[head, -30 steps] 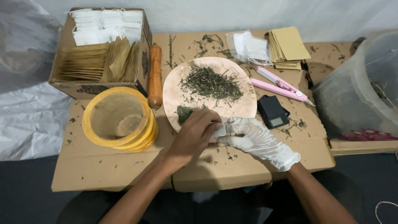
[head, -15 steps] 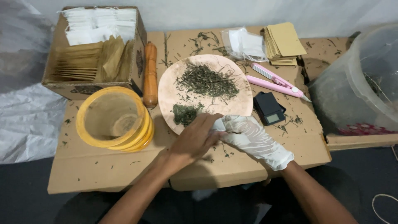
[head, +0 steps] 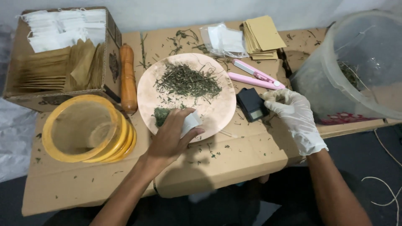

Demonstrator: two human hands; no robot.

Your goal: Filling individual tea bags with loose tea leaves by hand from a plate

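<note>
Since the earlier frame the gloved right hand (head: 293, 115) has left the small white filter bag (head: 190, 122) and swung out to three o'clock, fingers loosely curled and empty beside the black pocket scale (head: 251, 104). The bare left hand (head: 171, 136) alone pinches the bag between thumb and fingers at the six o'clock rim of the pink plate (head: 217, 115), just right of the crushed green herb pile (head: 161, 115).

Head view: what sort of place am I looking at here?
Probably a makeshift herbal tea-bag packing spot, not a proper workshop. Flattened cardboard serves as the work surface, a round plate holds dried herb, and a box holds white and brown sachets. A small black scale sits by the gloved right hand.
</note>
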